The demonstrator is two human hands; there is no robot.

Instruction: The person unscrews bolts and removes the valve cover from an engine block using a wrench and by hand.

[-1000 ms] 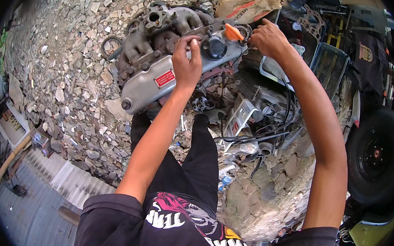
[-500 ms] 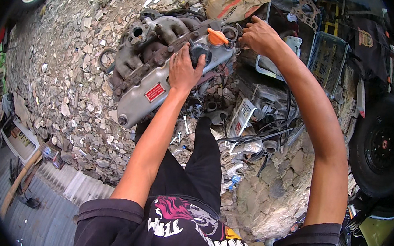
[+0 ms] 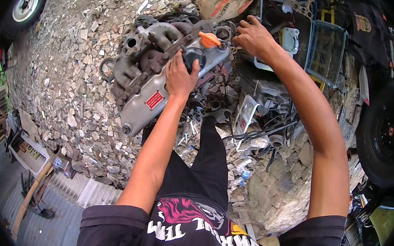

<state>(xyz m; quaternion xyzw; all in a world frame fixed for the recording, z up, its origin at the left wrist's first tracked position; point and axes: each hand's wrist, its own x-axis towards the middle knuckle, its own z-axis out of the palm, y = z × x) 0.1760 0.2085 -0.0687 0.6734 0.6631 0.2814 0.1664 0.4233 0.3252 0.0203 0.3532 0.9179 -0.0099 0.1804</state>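
A greasy engine cylinder head [image 3: 148, 65] lies across the stony ground, with a silver valve cover [image 3: 142, 111] along its near side. An orange filler cap [image 3: 209, 40] stands up near the cover's far end. Beside it is a black round cap [image 3: 194, 57], and my left hand [image 3: 180, 78] is closed around its near side, the fingers resting on the cover. My right hand [image 3: 257, 38] is at the far right end of the engine, its fingers curled in towards the metal. Whatever those fingertips grip, if anything, is hidden.
A brown sack [image 3: 226, 1] lies beyond the engine. Blue and black crates [image 3: 325, 54] of metal parts stand to the right, with a white plastic basket [image 3: 246, 113] and black hoses closer in. Wheels [image 3: 386, 132] flank the right side; corrugated sheeting [image 3: 83, 185] lies lower left.
The view has shifted slightly, so the scene sits a little differently. Both hands stay at the same places on the engine, with the left still on the black cap.
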